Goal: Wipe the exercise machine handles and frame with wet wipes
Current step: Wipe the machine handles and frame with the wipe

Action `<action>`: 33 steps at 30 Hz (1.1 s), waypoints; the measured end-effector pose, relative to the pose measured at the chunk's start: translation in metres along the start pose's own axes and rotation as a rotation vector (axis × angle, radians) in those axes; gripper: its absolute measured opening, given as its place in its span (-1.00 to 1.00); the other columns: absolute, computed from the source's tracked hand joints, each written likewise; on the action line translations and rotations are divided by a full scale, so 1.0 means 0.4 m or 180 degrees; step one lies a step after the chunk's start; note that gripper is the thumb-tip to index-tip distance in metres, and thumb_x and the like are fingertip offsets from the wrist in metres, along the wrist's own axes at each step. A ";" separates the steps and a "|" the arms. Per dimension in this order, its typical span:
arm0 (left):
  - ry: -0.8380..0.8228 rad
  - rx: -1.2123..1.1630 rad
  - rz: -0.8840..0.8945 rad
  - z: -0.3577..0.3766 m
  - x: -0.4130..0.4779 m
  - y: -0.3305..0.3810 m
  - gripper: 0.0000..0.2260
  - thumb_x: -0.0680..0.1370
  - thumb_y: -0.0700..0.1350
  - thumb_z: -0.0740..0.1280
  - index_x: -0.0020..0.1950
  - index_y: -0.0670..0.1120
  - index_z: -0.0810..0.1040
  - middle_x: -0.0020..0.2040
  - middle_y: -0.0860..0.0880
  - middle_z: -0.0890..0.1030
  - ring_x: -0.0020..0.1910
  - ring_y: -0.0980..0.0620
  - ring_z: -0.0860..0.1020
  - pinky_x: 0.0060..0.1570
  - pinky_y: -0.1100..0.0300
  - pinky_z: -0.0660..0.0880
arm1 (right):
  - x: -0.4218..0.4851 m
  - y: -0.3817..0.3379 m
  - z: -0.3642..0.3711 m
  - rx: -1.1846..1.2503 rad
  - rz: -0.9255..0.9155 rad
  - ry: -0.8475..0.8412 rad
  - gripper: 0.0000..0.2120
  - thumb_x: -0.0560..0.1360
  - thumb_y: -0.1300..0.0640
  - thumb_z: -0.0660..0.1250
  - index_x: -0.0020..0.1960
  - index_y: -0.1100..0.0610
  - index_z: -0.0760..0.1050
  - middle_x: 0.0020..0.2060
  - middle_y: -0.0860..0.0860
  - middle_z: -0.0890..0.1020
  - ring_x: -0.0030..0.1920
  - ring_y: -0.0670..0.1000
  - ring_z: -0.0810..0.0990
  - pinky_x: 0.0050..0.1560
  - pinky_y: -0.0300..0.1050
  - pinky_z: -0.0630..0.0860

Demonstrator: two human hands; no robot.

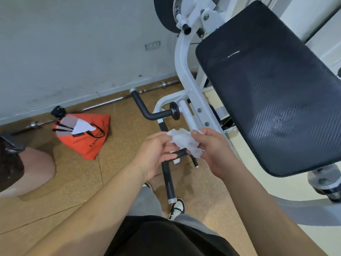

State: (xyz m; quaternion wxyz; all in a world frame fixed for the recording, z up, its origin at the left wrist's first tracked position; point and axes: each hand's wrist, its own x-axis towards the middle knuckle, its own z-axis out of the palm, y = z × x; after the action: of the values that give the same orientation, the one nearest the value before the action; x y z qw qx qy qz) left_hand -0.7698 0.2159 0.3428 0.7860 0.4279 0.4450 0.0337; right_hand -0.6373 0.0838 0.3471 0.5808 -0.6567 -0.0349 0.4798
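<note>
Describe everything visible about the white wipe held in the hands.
The crumpled white wet wipe is a thin, soft-looking sheet bunched into an uneven wad with many folds. Both hands grip it: the left hand pinches its left edge, and the right hand holds its right side with the thumb on top. It sits in the air in front of the white tubular machine frame, above a black padded handle, touching neither.

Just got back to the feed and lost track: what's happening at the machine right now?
A person stands at a white exercise machine frame and holds a crumpled wet wipe between both hands, left hand and right hand, above a black handle. The wipe touches no part of the machine at this moment. An orange bag lies on the floor.
</note>
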 end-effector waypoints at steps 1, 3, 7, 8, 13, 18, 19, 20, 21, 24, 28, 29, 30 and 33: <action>0.0012 -0.0186 -0.0073 -0.011 0.010 0.012 -0.76 0.65 -0.19 0.23 0.26 -0.18 0.59 0.12 -0.21 0.72 0.05 -0.11 0.68 0.07 0.00 0.60 | 0.011 -0.004 0.008 0.0020 0.0038 0.0063 -0.76 0.61 0.15 0.42 -0.24 0.05 0.61 -0.18 0.13 0.68 -0.06 0.17 0.63 0.10 0.17 0.55; -0.0058 -0.0583 -0.0234 -0.034 0.031 0.037 -0.72 0.63 -0.17 0.20 0.28 -0.19 0.57 0.11 -0.21 0.71 0.06 -0.10 0.67 0.14 -0.01 0.58 | 0.033 -0.010 0.035 0.0052 0.0034 0.0135 -0.77 0.62 0.14 0.40 -0.22 0.06 0.59 -0.14 0.17 0.69 -0.04 0.21 0.63 0.11 0.17 0.52; -0.0453 -0.1381 -0.0507 -0.078 0.079 0.094 -0.85 0.58 -0.19 0.23 0.07 -0.15 0.55 0.15 -0.25 0.63 0.11 -0.17 0.62 0.25 -0.06 0.53 | 0.097 -0.021 0.120 -0.0192 0.0040 0.0282 -0.84 0.54 -0.05 0.33 -0.03 0.03 0.57 0.09 0.24 0.70 0.05 0.20 0.69 0.11 0.17 0.58; -0.0544 -0.1441 -0.0548 -0.089 0.099 0.110 -0.88 0.58 -0.19 0.24 0.04 -0.15 0.55 0.15 -0.25 0.62 0.12 -0.18 0.62 0.27 -0.07 0.52 | 0.119 -0.027 0.140 -0.0269 0.0053 0.0295 -0.85 0.57 -0.04 0.32 0.01 0.02 0.56 0.09 0.23 0.70 0.05 0.15 0.68 0.08 0.15 0.58; -0.0519 -0.1390 -0.0437 -0.150 0.212 0.195 -0.81 0.67 -0.19 0.26 0.22 -0.24 0.57 0.14 -0.24 0.67 0.13 -0.16 0.67 0.27 -0.05 0.55 | 0.224 -0.094 0.234 -0.0287 0.0006 0.0668 -0.89 0.67 0.15 0.25 0.09 0.16 0.52 -0.18 0.14 0.64 -0.21 0.10 0.60 -0.13 0.06 0.58; -0.1001 -0.1140 -0.0586 -0.195 0.315 0.272 -0.70 0.64 -0.21 0.33 0.36 -0.25 0.55 0.18 -0.25 0.66 0.06 -0.12 0.66 0.08 0.00 0.60 | 0.302 -0.137 0.283 0.0783 0.0276 0.1242 -0.87 0.68 0.22 0.25 0.14 0.25 0.54 -0.01 0.36 0.71 0.03 0.35 0.72 0.21 0.25 0.65; -0.1066 -0.0948 -0.0654 -0.194 0.325 0.279 -0.68 0.61 -0.22 0.37 0.37 -0.23 0.56 0.11 -0.22 0.68 -0.06 -0.06 0.66 -0.01 0.03 0.60 | 0.311 -0.148 0.288 0.1096 0.0266 0.1379 -0.83 0.71 0.20 0.22 0.21 0.26 0.51 -0.02 0.36 0.71 0.00 0.31 0.74 0.20 0.26 0.65; -0.1108 -0.0755 -0.0738 -0.191 0.332 0.283 -0.67 0.58 -0.22 0.40 0.35 -0.20 0.59 0.04 -0.17 0.68 -0.21 0.01 0.61 -0.10 0.08 0.59 | 0.318 -0.161 0.292 0.1262 0.0252 0.1542 -0.80 0.73 0.17 0.19 0.25 0.26 0.49 -0.08 0.30 0.72 -0.08 0.24 0.75 0.15 0.22 0.68; -0.1161 -0.0580 -0.0834 -0.188 0.335 0.286 -0.66 0.55 -0.22 0.44 0.33 -0.18 0.62 0.02 -0.15 0.68 -0.30 0.06 0.56 -0.15 0.11 0.57 | 0.327 -0.172 0.298 0.1339 0.0244 0.1721 -0.81 0.74 0.14 0.18 0.25 0.22 0.48 -0.11 0.24 0.70 -0.13 0.18 0.74 0.10 0.19 0.70; -0.1309 -0.0310 -0.1146 -0.188 0.347 0.294 -0.55 0.48 -0.19 0.53 0.35 -0.23 0.59 0.21 -0.27 0.66 -0.04 -0.13 0.64 0.14 -0.09 0.56 | 0.365 -0.181 0.312 0.1117 0.0349 0.2195 -0.85 0.73 0.01 0.18 0.08 0.05 0.46 0.01 0.20 0.65 0.02 0.22 0.69 0.17 0.30 0.65; -0.1267 -0.0283 -0.1136 -0.201 0.390 0.299 -0.39 0.48 -0.17 0.55 0.43 -0.33 0.42 0.27 -0.33 0.62 0.13 -0.22 0.61 0.29 -0.17 0.50 | 0.405 -0.192 0.317 0.1027 0.0307 0.1965 -0.78 0.71 -0.10 0.24 0.03 0.04 0.47 -0.10 0.12 0.64 -0.12 0.16 0.67 -0.14 0.07 0.65; -0.1244 -0.0301 -0.1081 -0.203 0.399 0.299 -0.42 0.49 -0.14 0.54 0.42 -0.32 0.43 0.26 -0.30 0.63 0.14 -0.21 0.63 0.28 -0.15 0.52 | 0.410 -0.190 0.312 0.1017 0.0293 0.1768 -0.74 0.70 -0.13 0.26 0.03 0.05 0.49 -0.15 0.11 0.65 -0.19 0.14 0.66 -0.25 0.01 0.58; -0.1211 -0.0337 -0.1028 -0.206 0.409 0.298 -0.45 0.50 -0.11 0.52 0.40 -0.29 0.45 0.27 -0.28 0.64 0.19 -0.23 0.63 0.32 -0.15 0.51 | 0.414 -0.183 0.302 0.0922 0.0269 0.1521 -0.70 0.67 -0.17 0.29 0.03 0.07 0.52 -0.18 0.11 0.67 -0.22 0.13 0.65 -0.30 -0.03 0.51; -0.1158 -0.0333 -0.0814 -0.210 0.434 0.295 -0.50 0.54 -0.02 0.47 0.41 -0.21 0.50 0.29 -0.22 0.65 0.34 -0.21 0.58 0.44 -0.16 0.41 | 0.428 -0.159 0.275 0.0351 0.0342 0.0652 -0.64 0.60 -0.25 0.39 -0.01 0.06 0.56 -0.20 0.14 0.63 -0.28 0.11 0.56 -0.39 -0.12 0.34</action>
State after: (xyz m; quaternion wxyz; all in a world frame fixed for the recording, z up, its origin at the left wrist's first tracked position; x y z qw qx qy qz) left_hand -0.6881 0.4198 0.2894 0.8723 0.3256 0.3443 -0.1209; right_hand -0.5864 0.2879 0.3116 0.5900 -0.6703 0.0862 0.4418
